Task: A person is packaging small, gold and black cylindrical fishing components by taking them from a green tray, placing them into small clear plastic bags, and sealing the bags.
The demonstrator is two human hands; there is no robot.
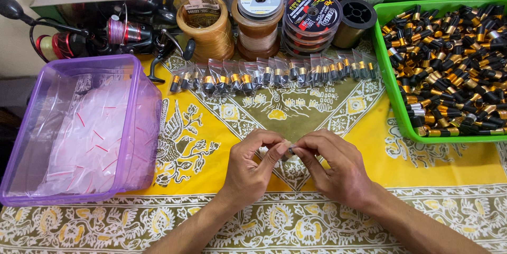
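Both hands are meeting near the counter's front edge, over the yellow patterned cloth (211, 143). The left hand (251, 167) and right hand (332, 167) are pinching a small clear bag (288, 151) between their fingertips. A row of filled bags (274, 74) is lying toward the back, a purple tub (132, 127) is sitting at the left edge, and a green tray (393, 100) of black-and-gold parts is sitting at the right.

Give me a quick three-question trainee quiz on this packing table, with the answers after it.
1. True or false: the green plastic tray full of black-and-gold cylindrical parts sits to the person's right.
2. What fills the purple translucent plastic tub? A) small clear zip bags B) line spools C) reels
3. Where do both hands, left hand and right hand, meet?

Key:
1. True.
2. A, small clear zip bags.
3. Over the yellow patterned cloth, pinching one small clear bag between the fingertips.
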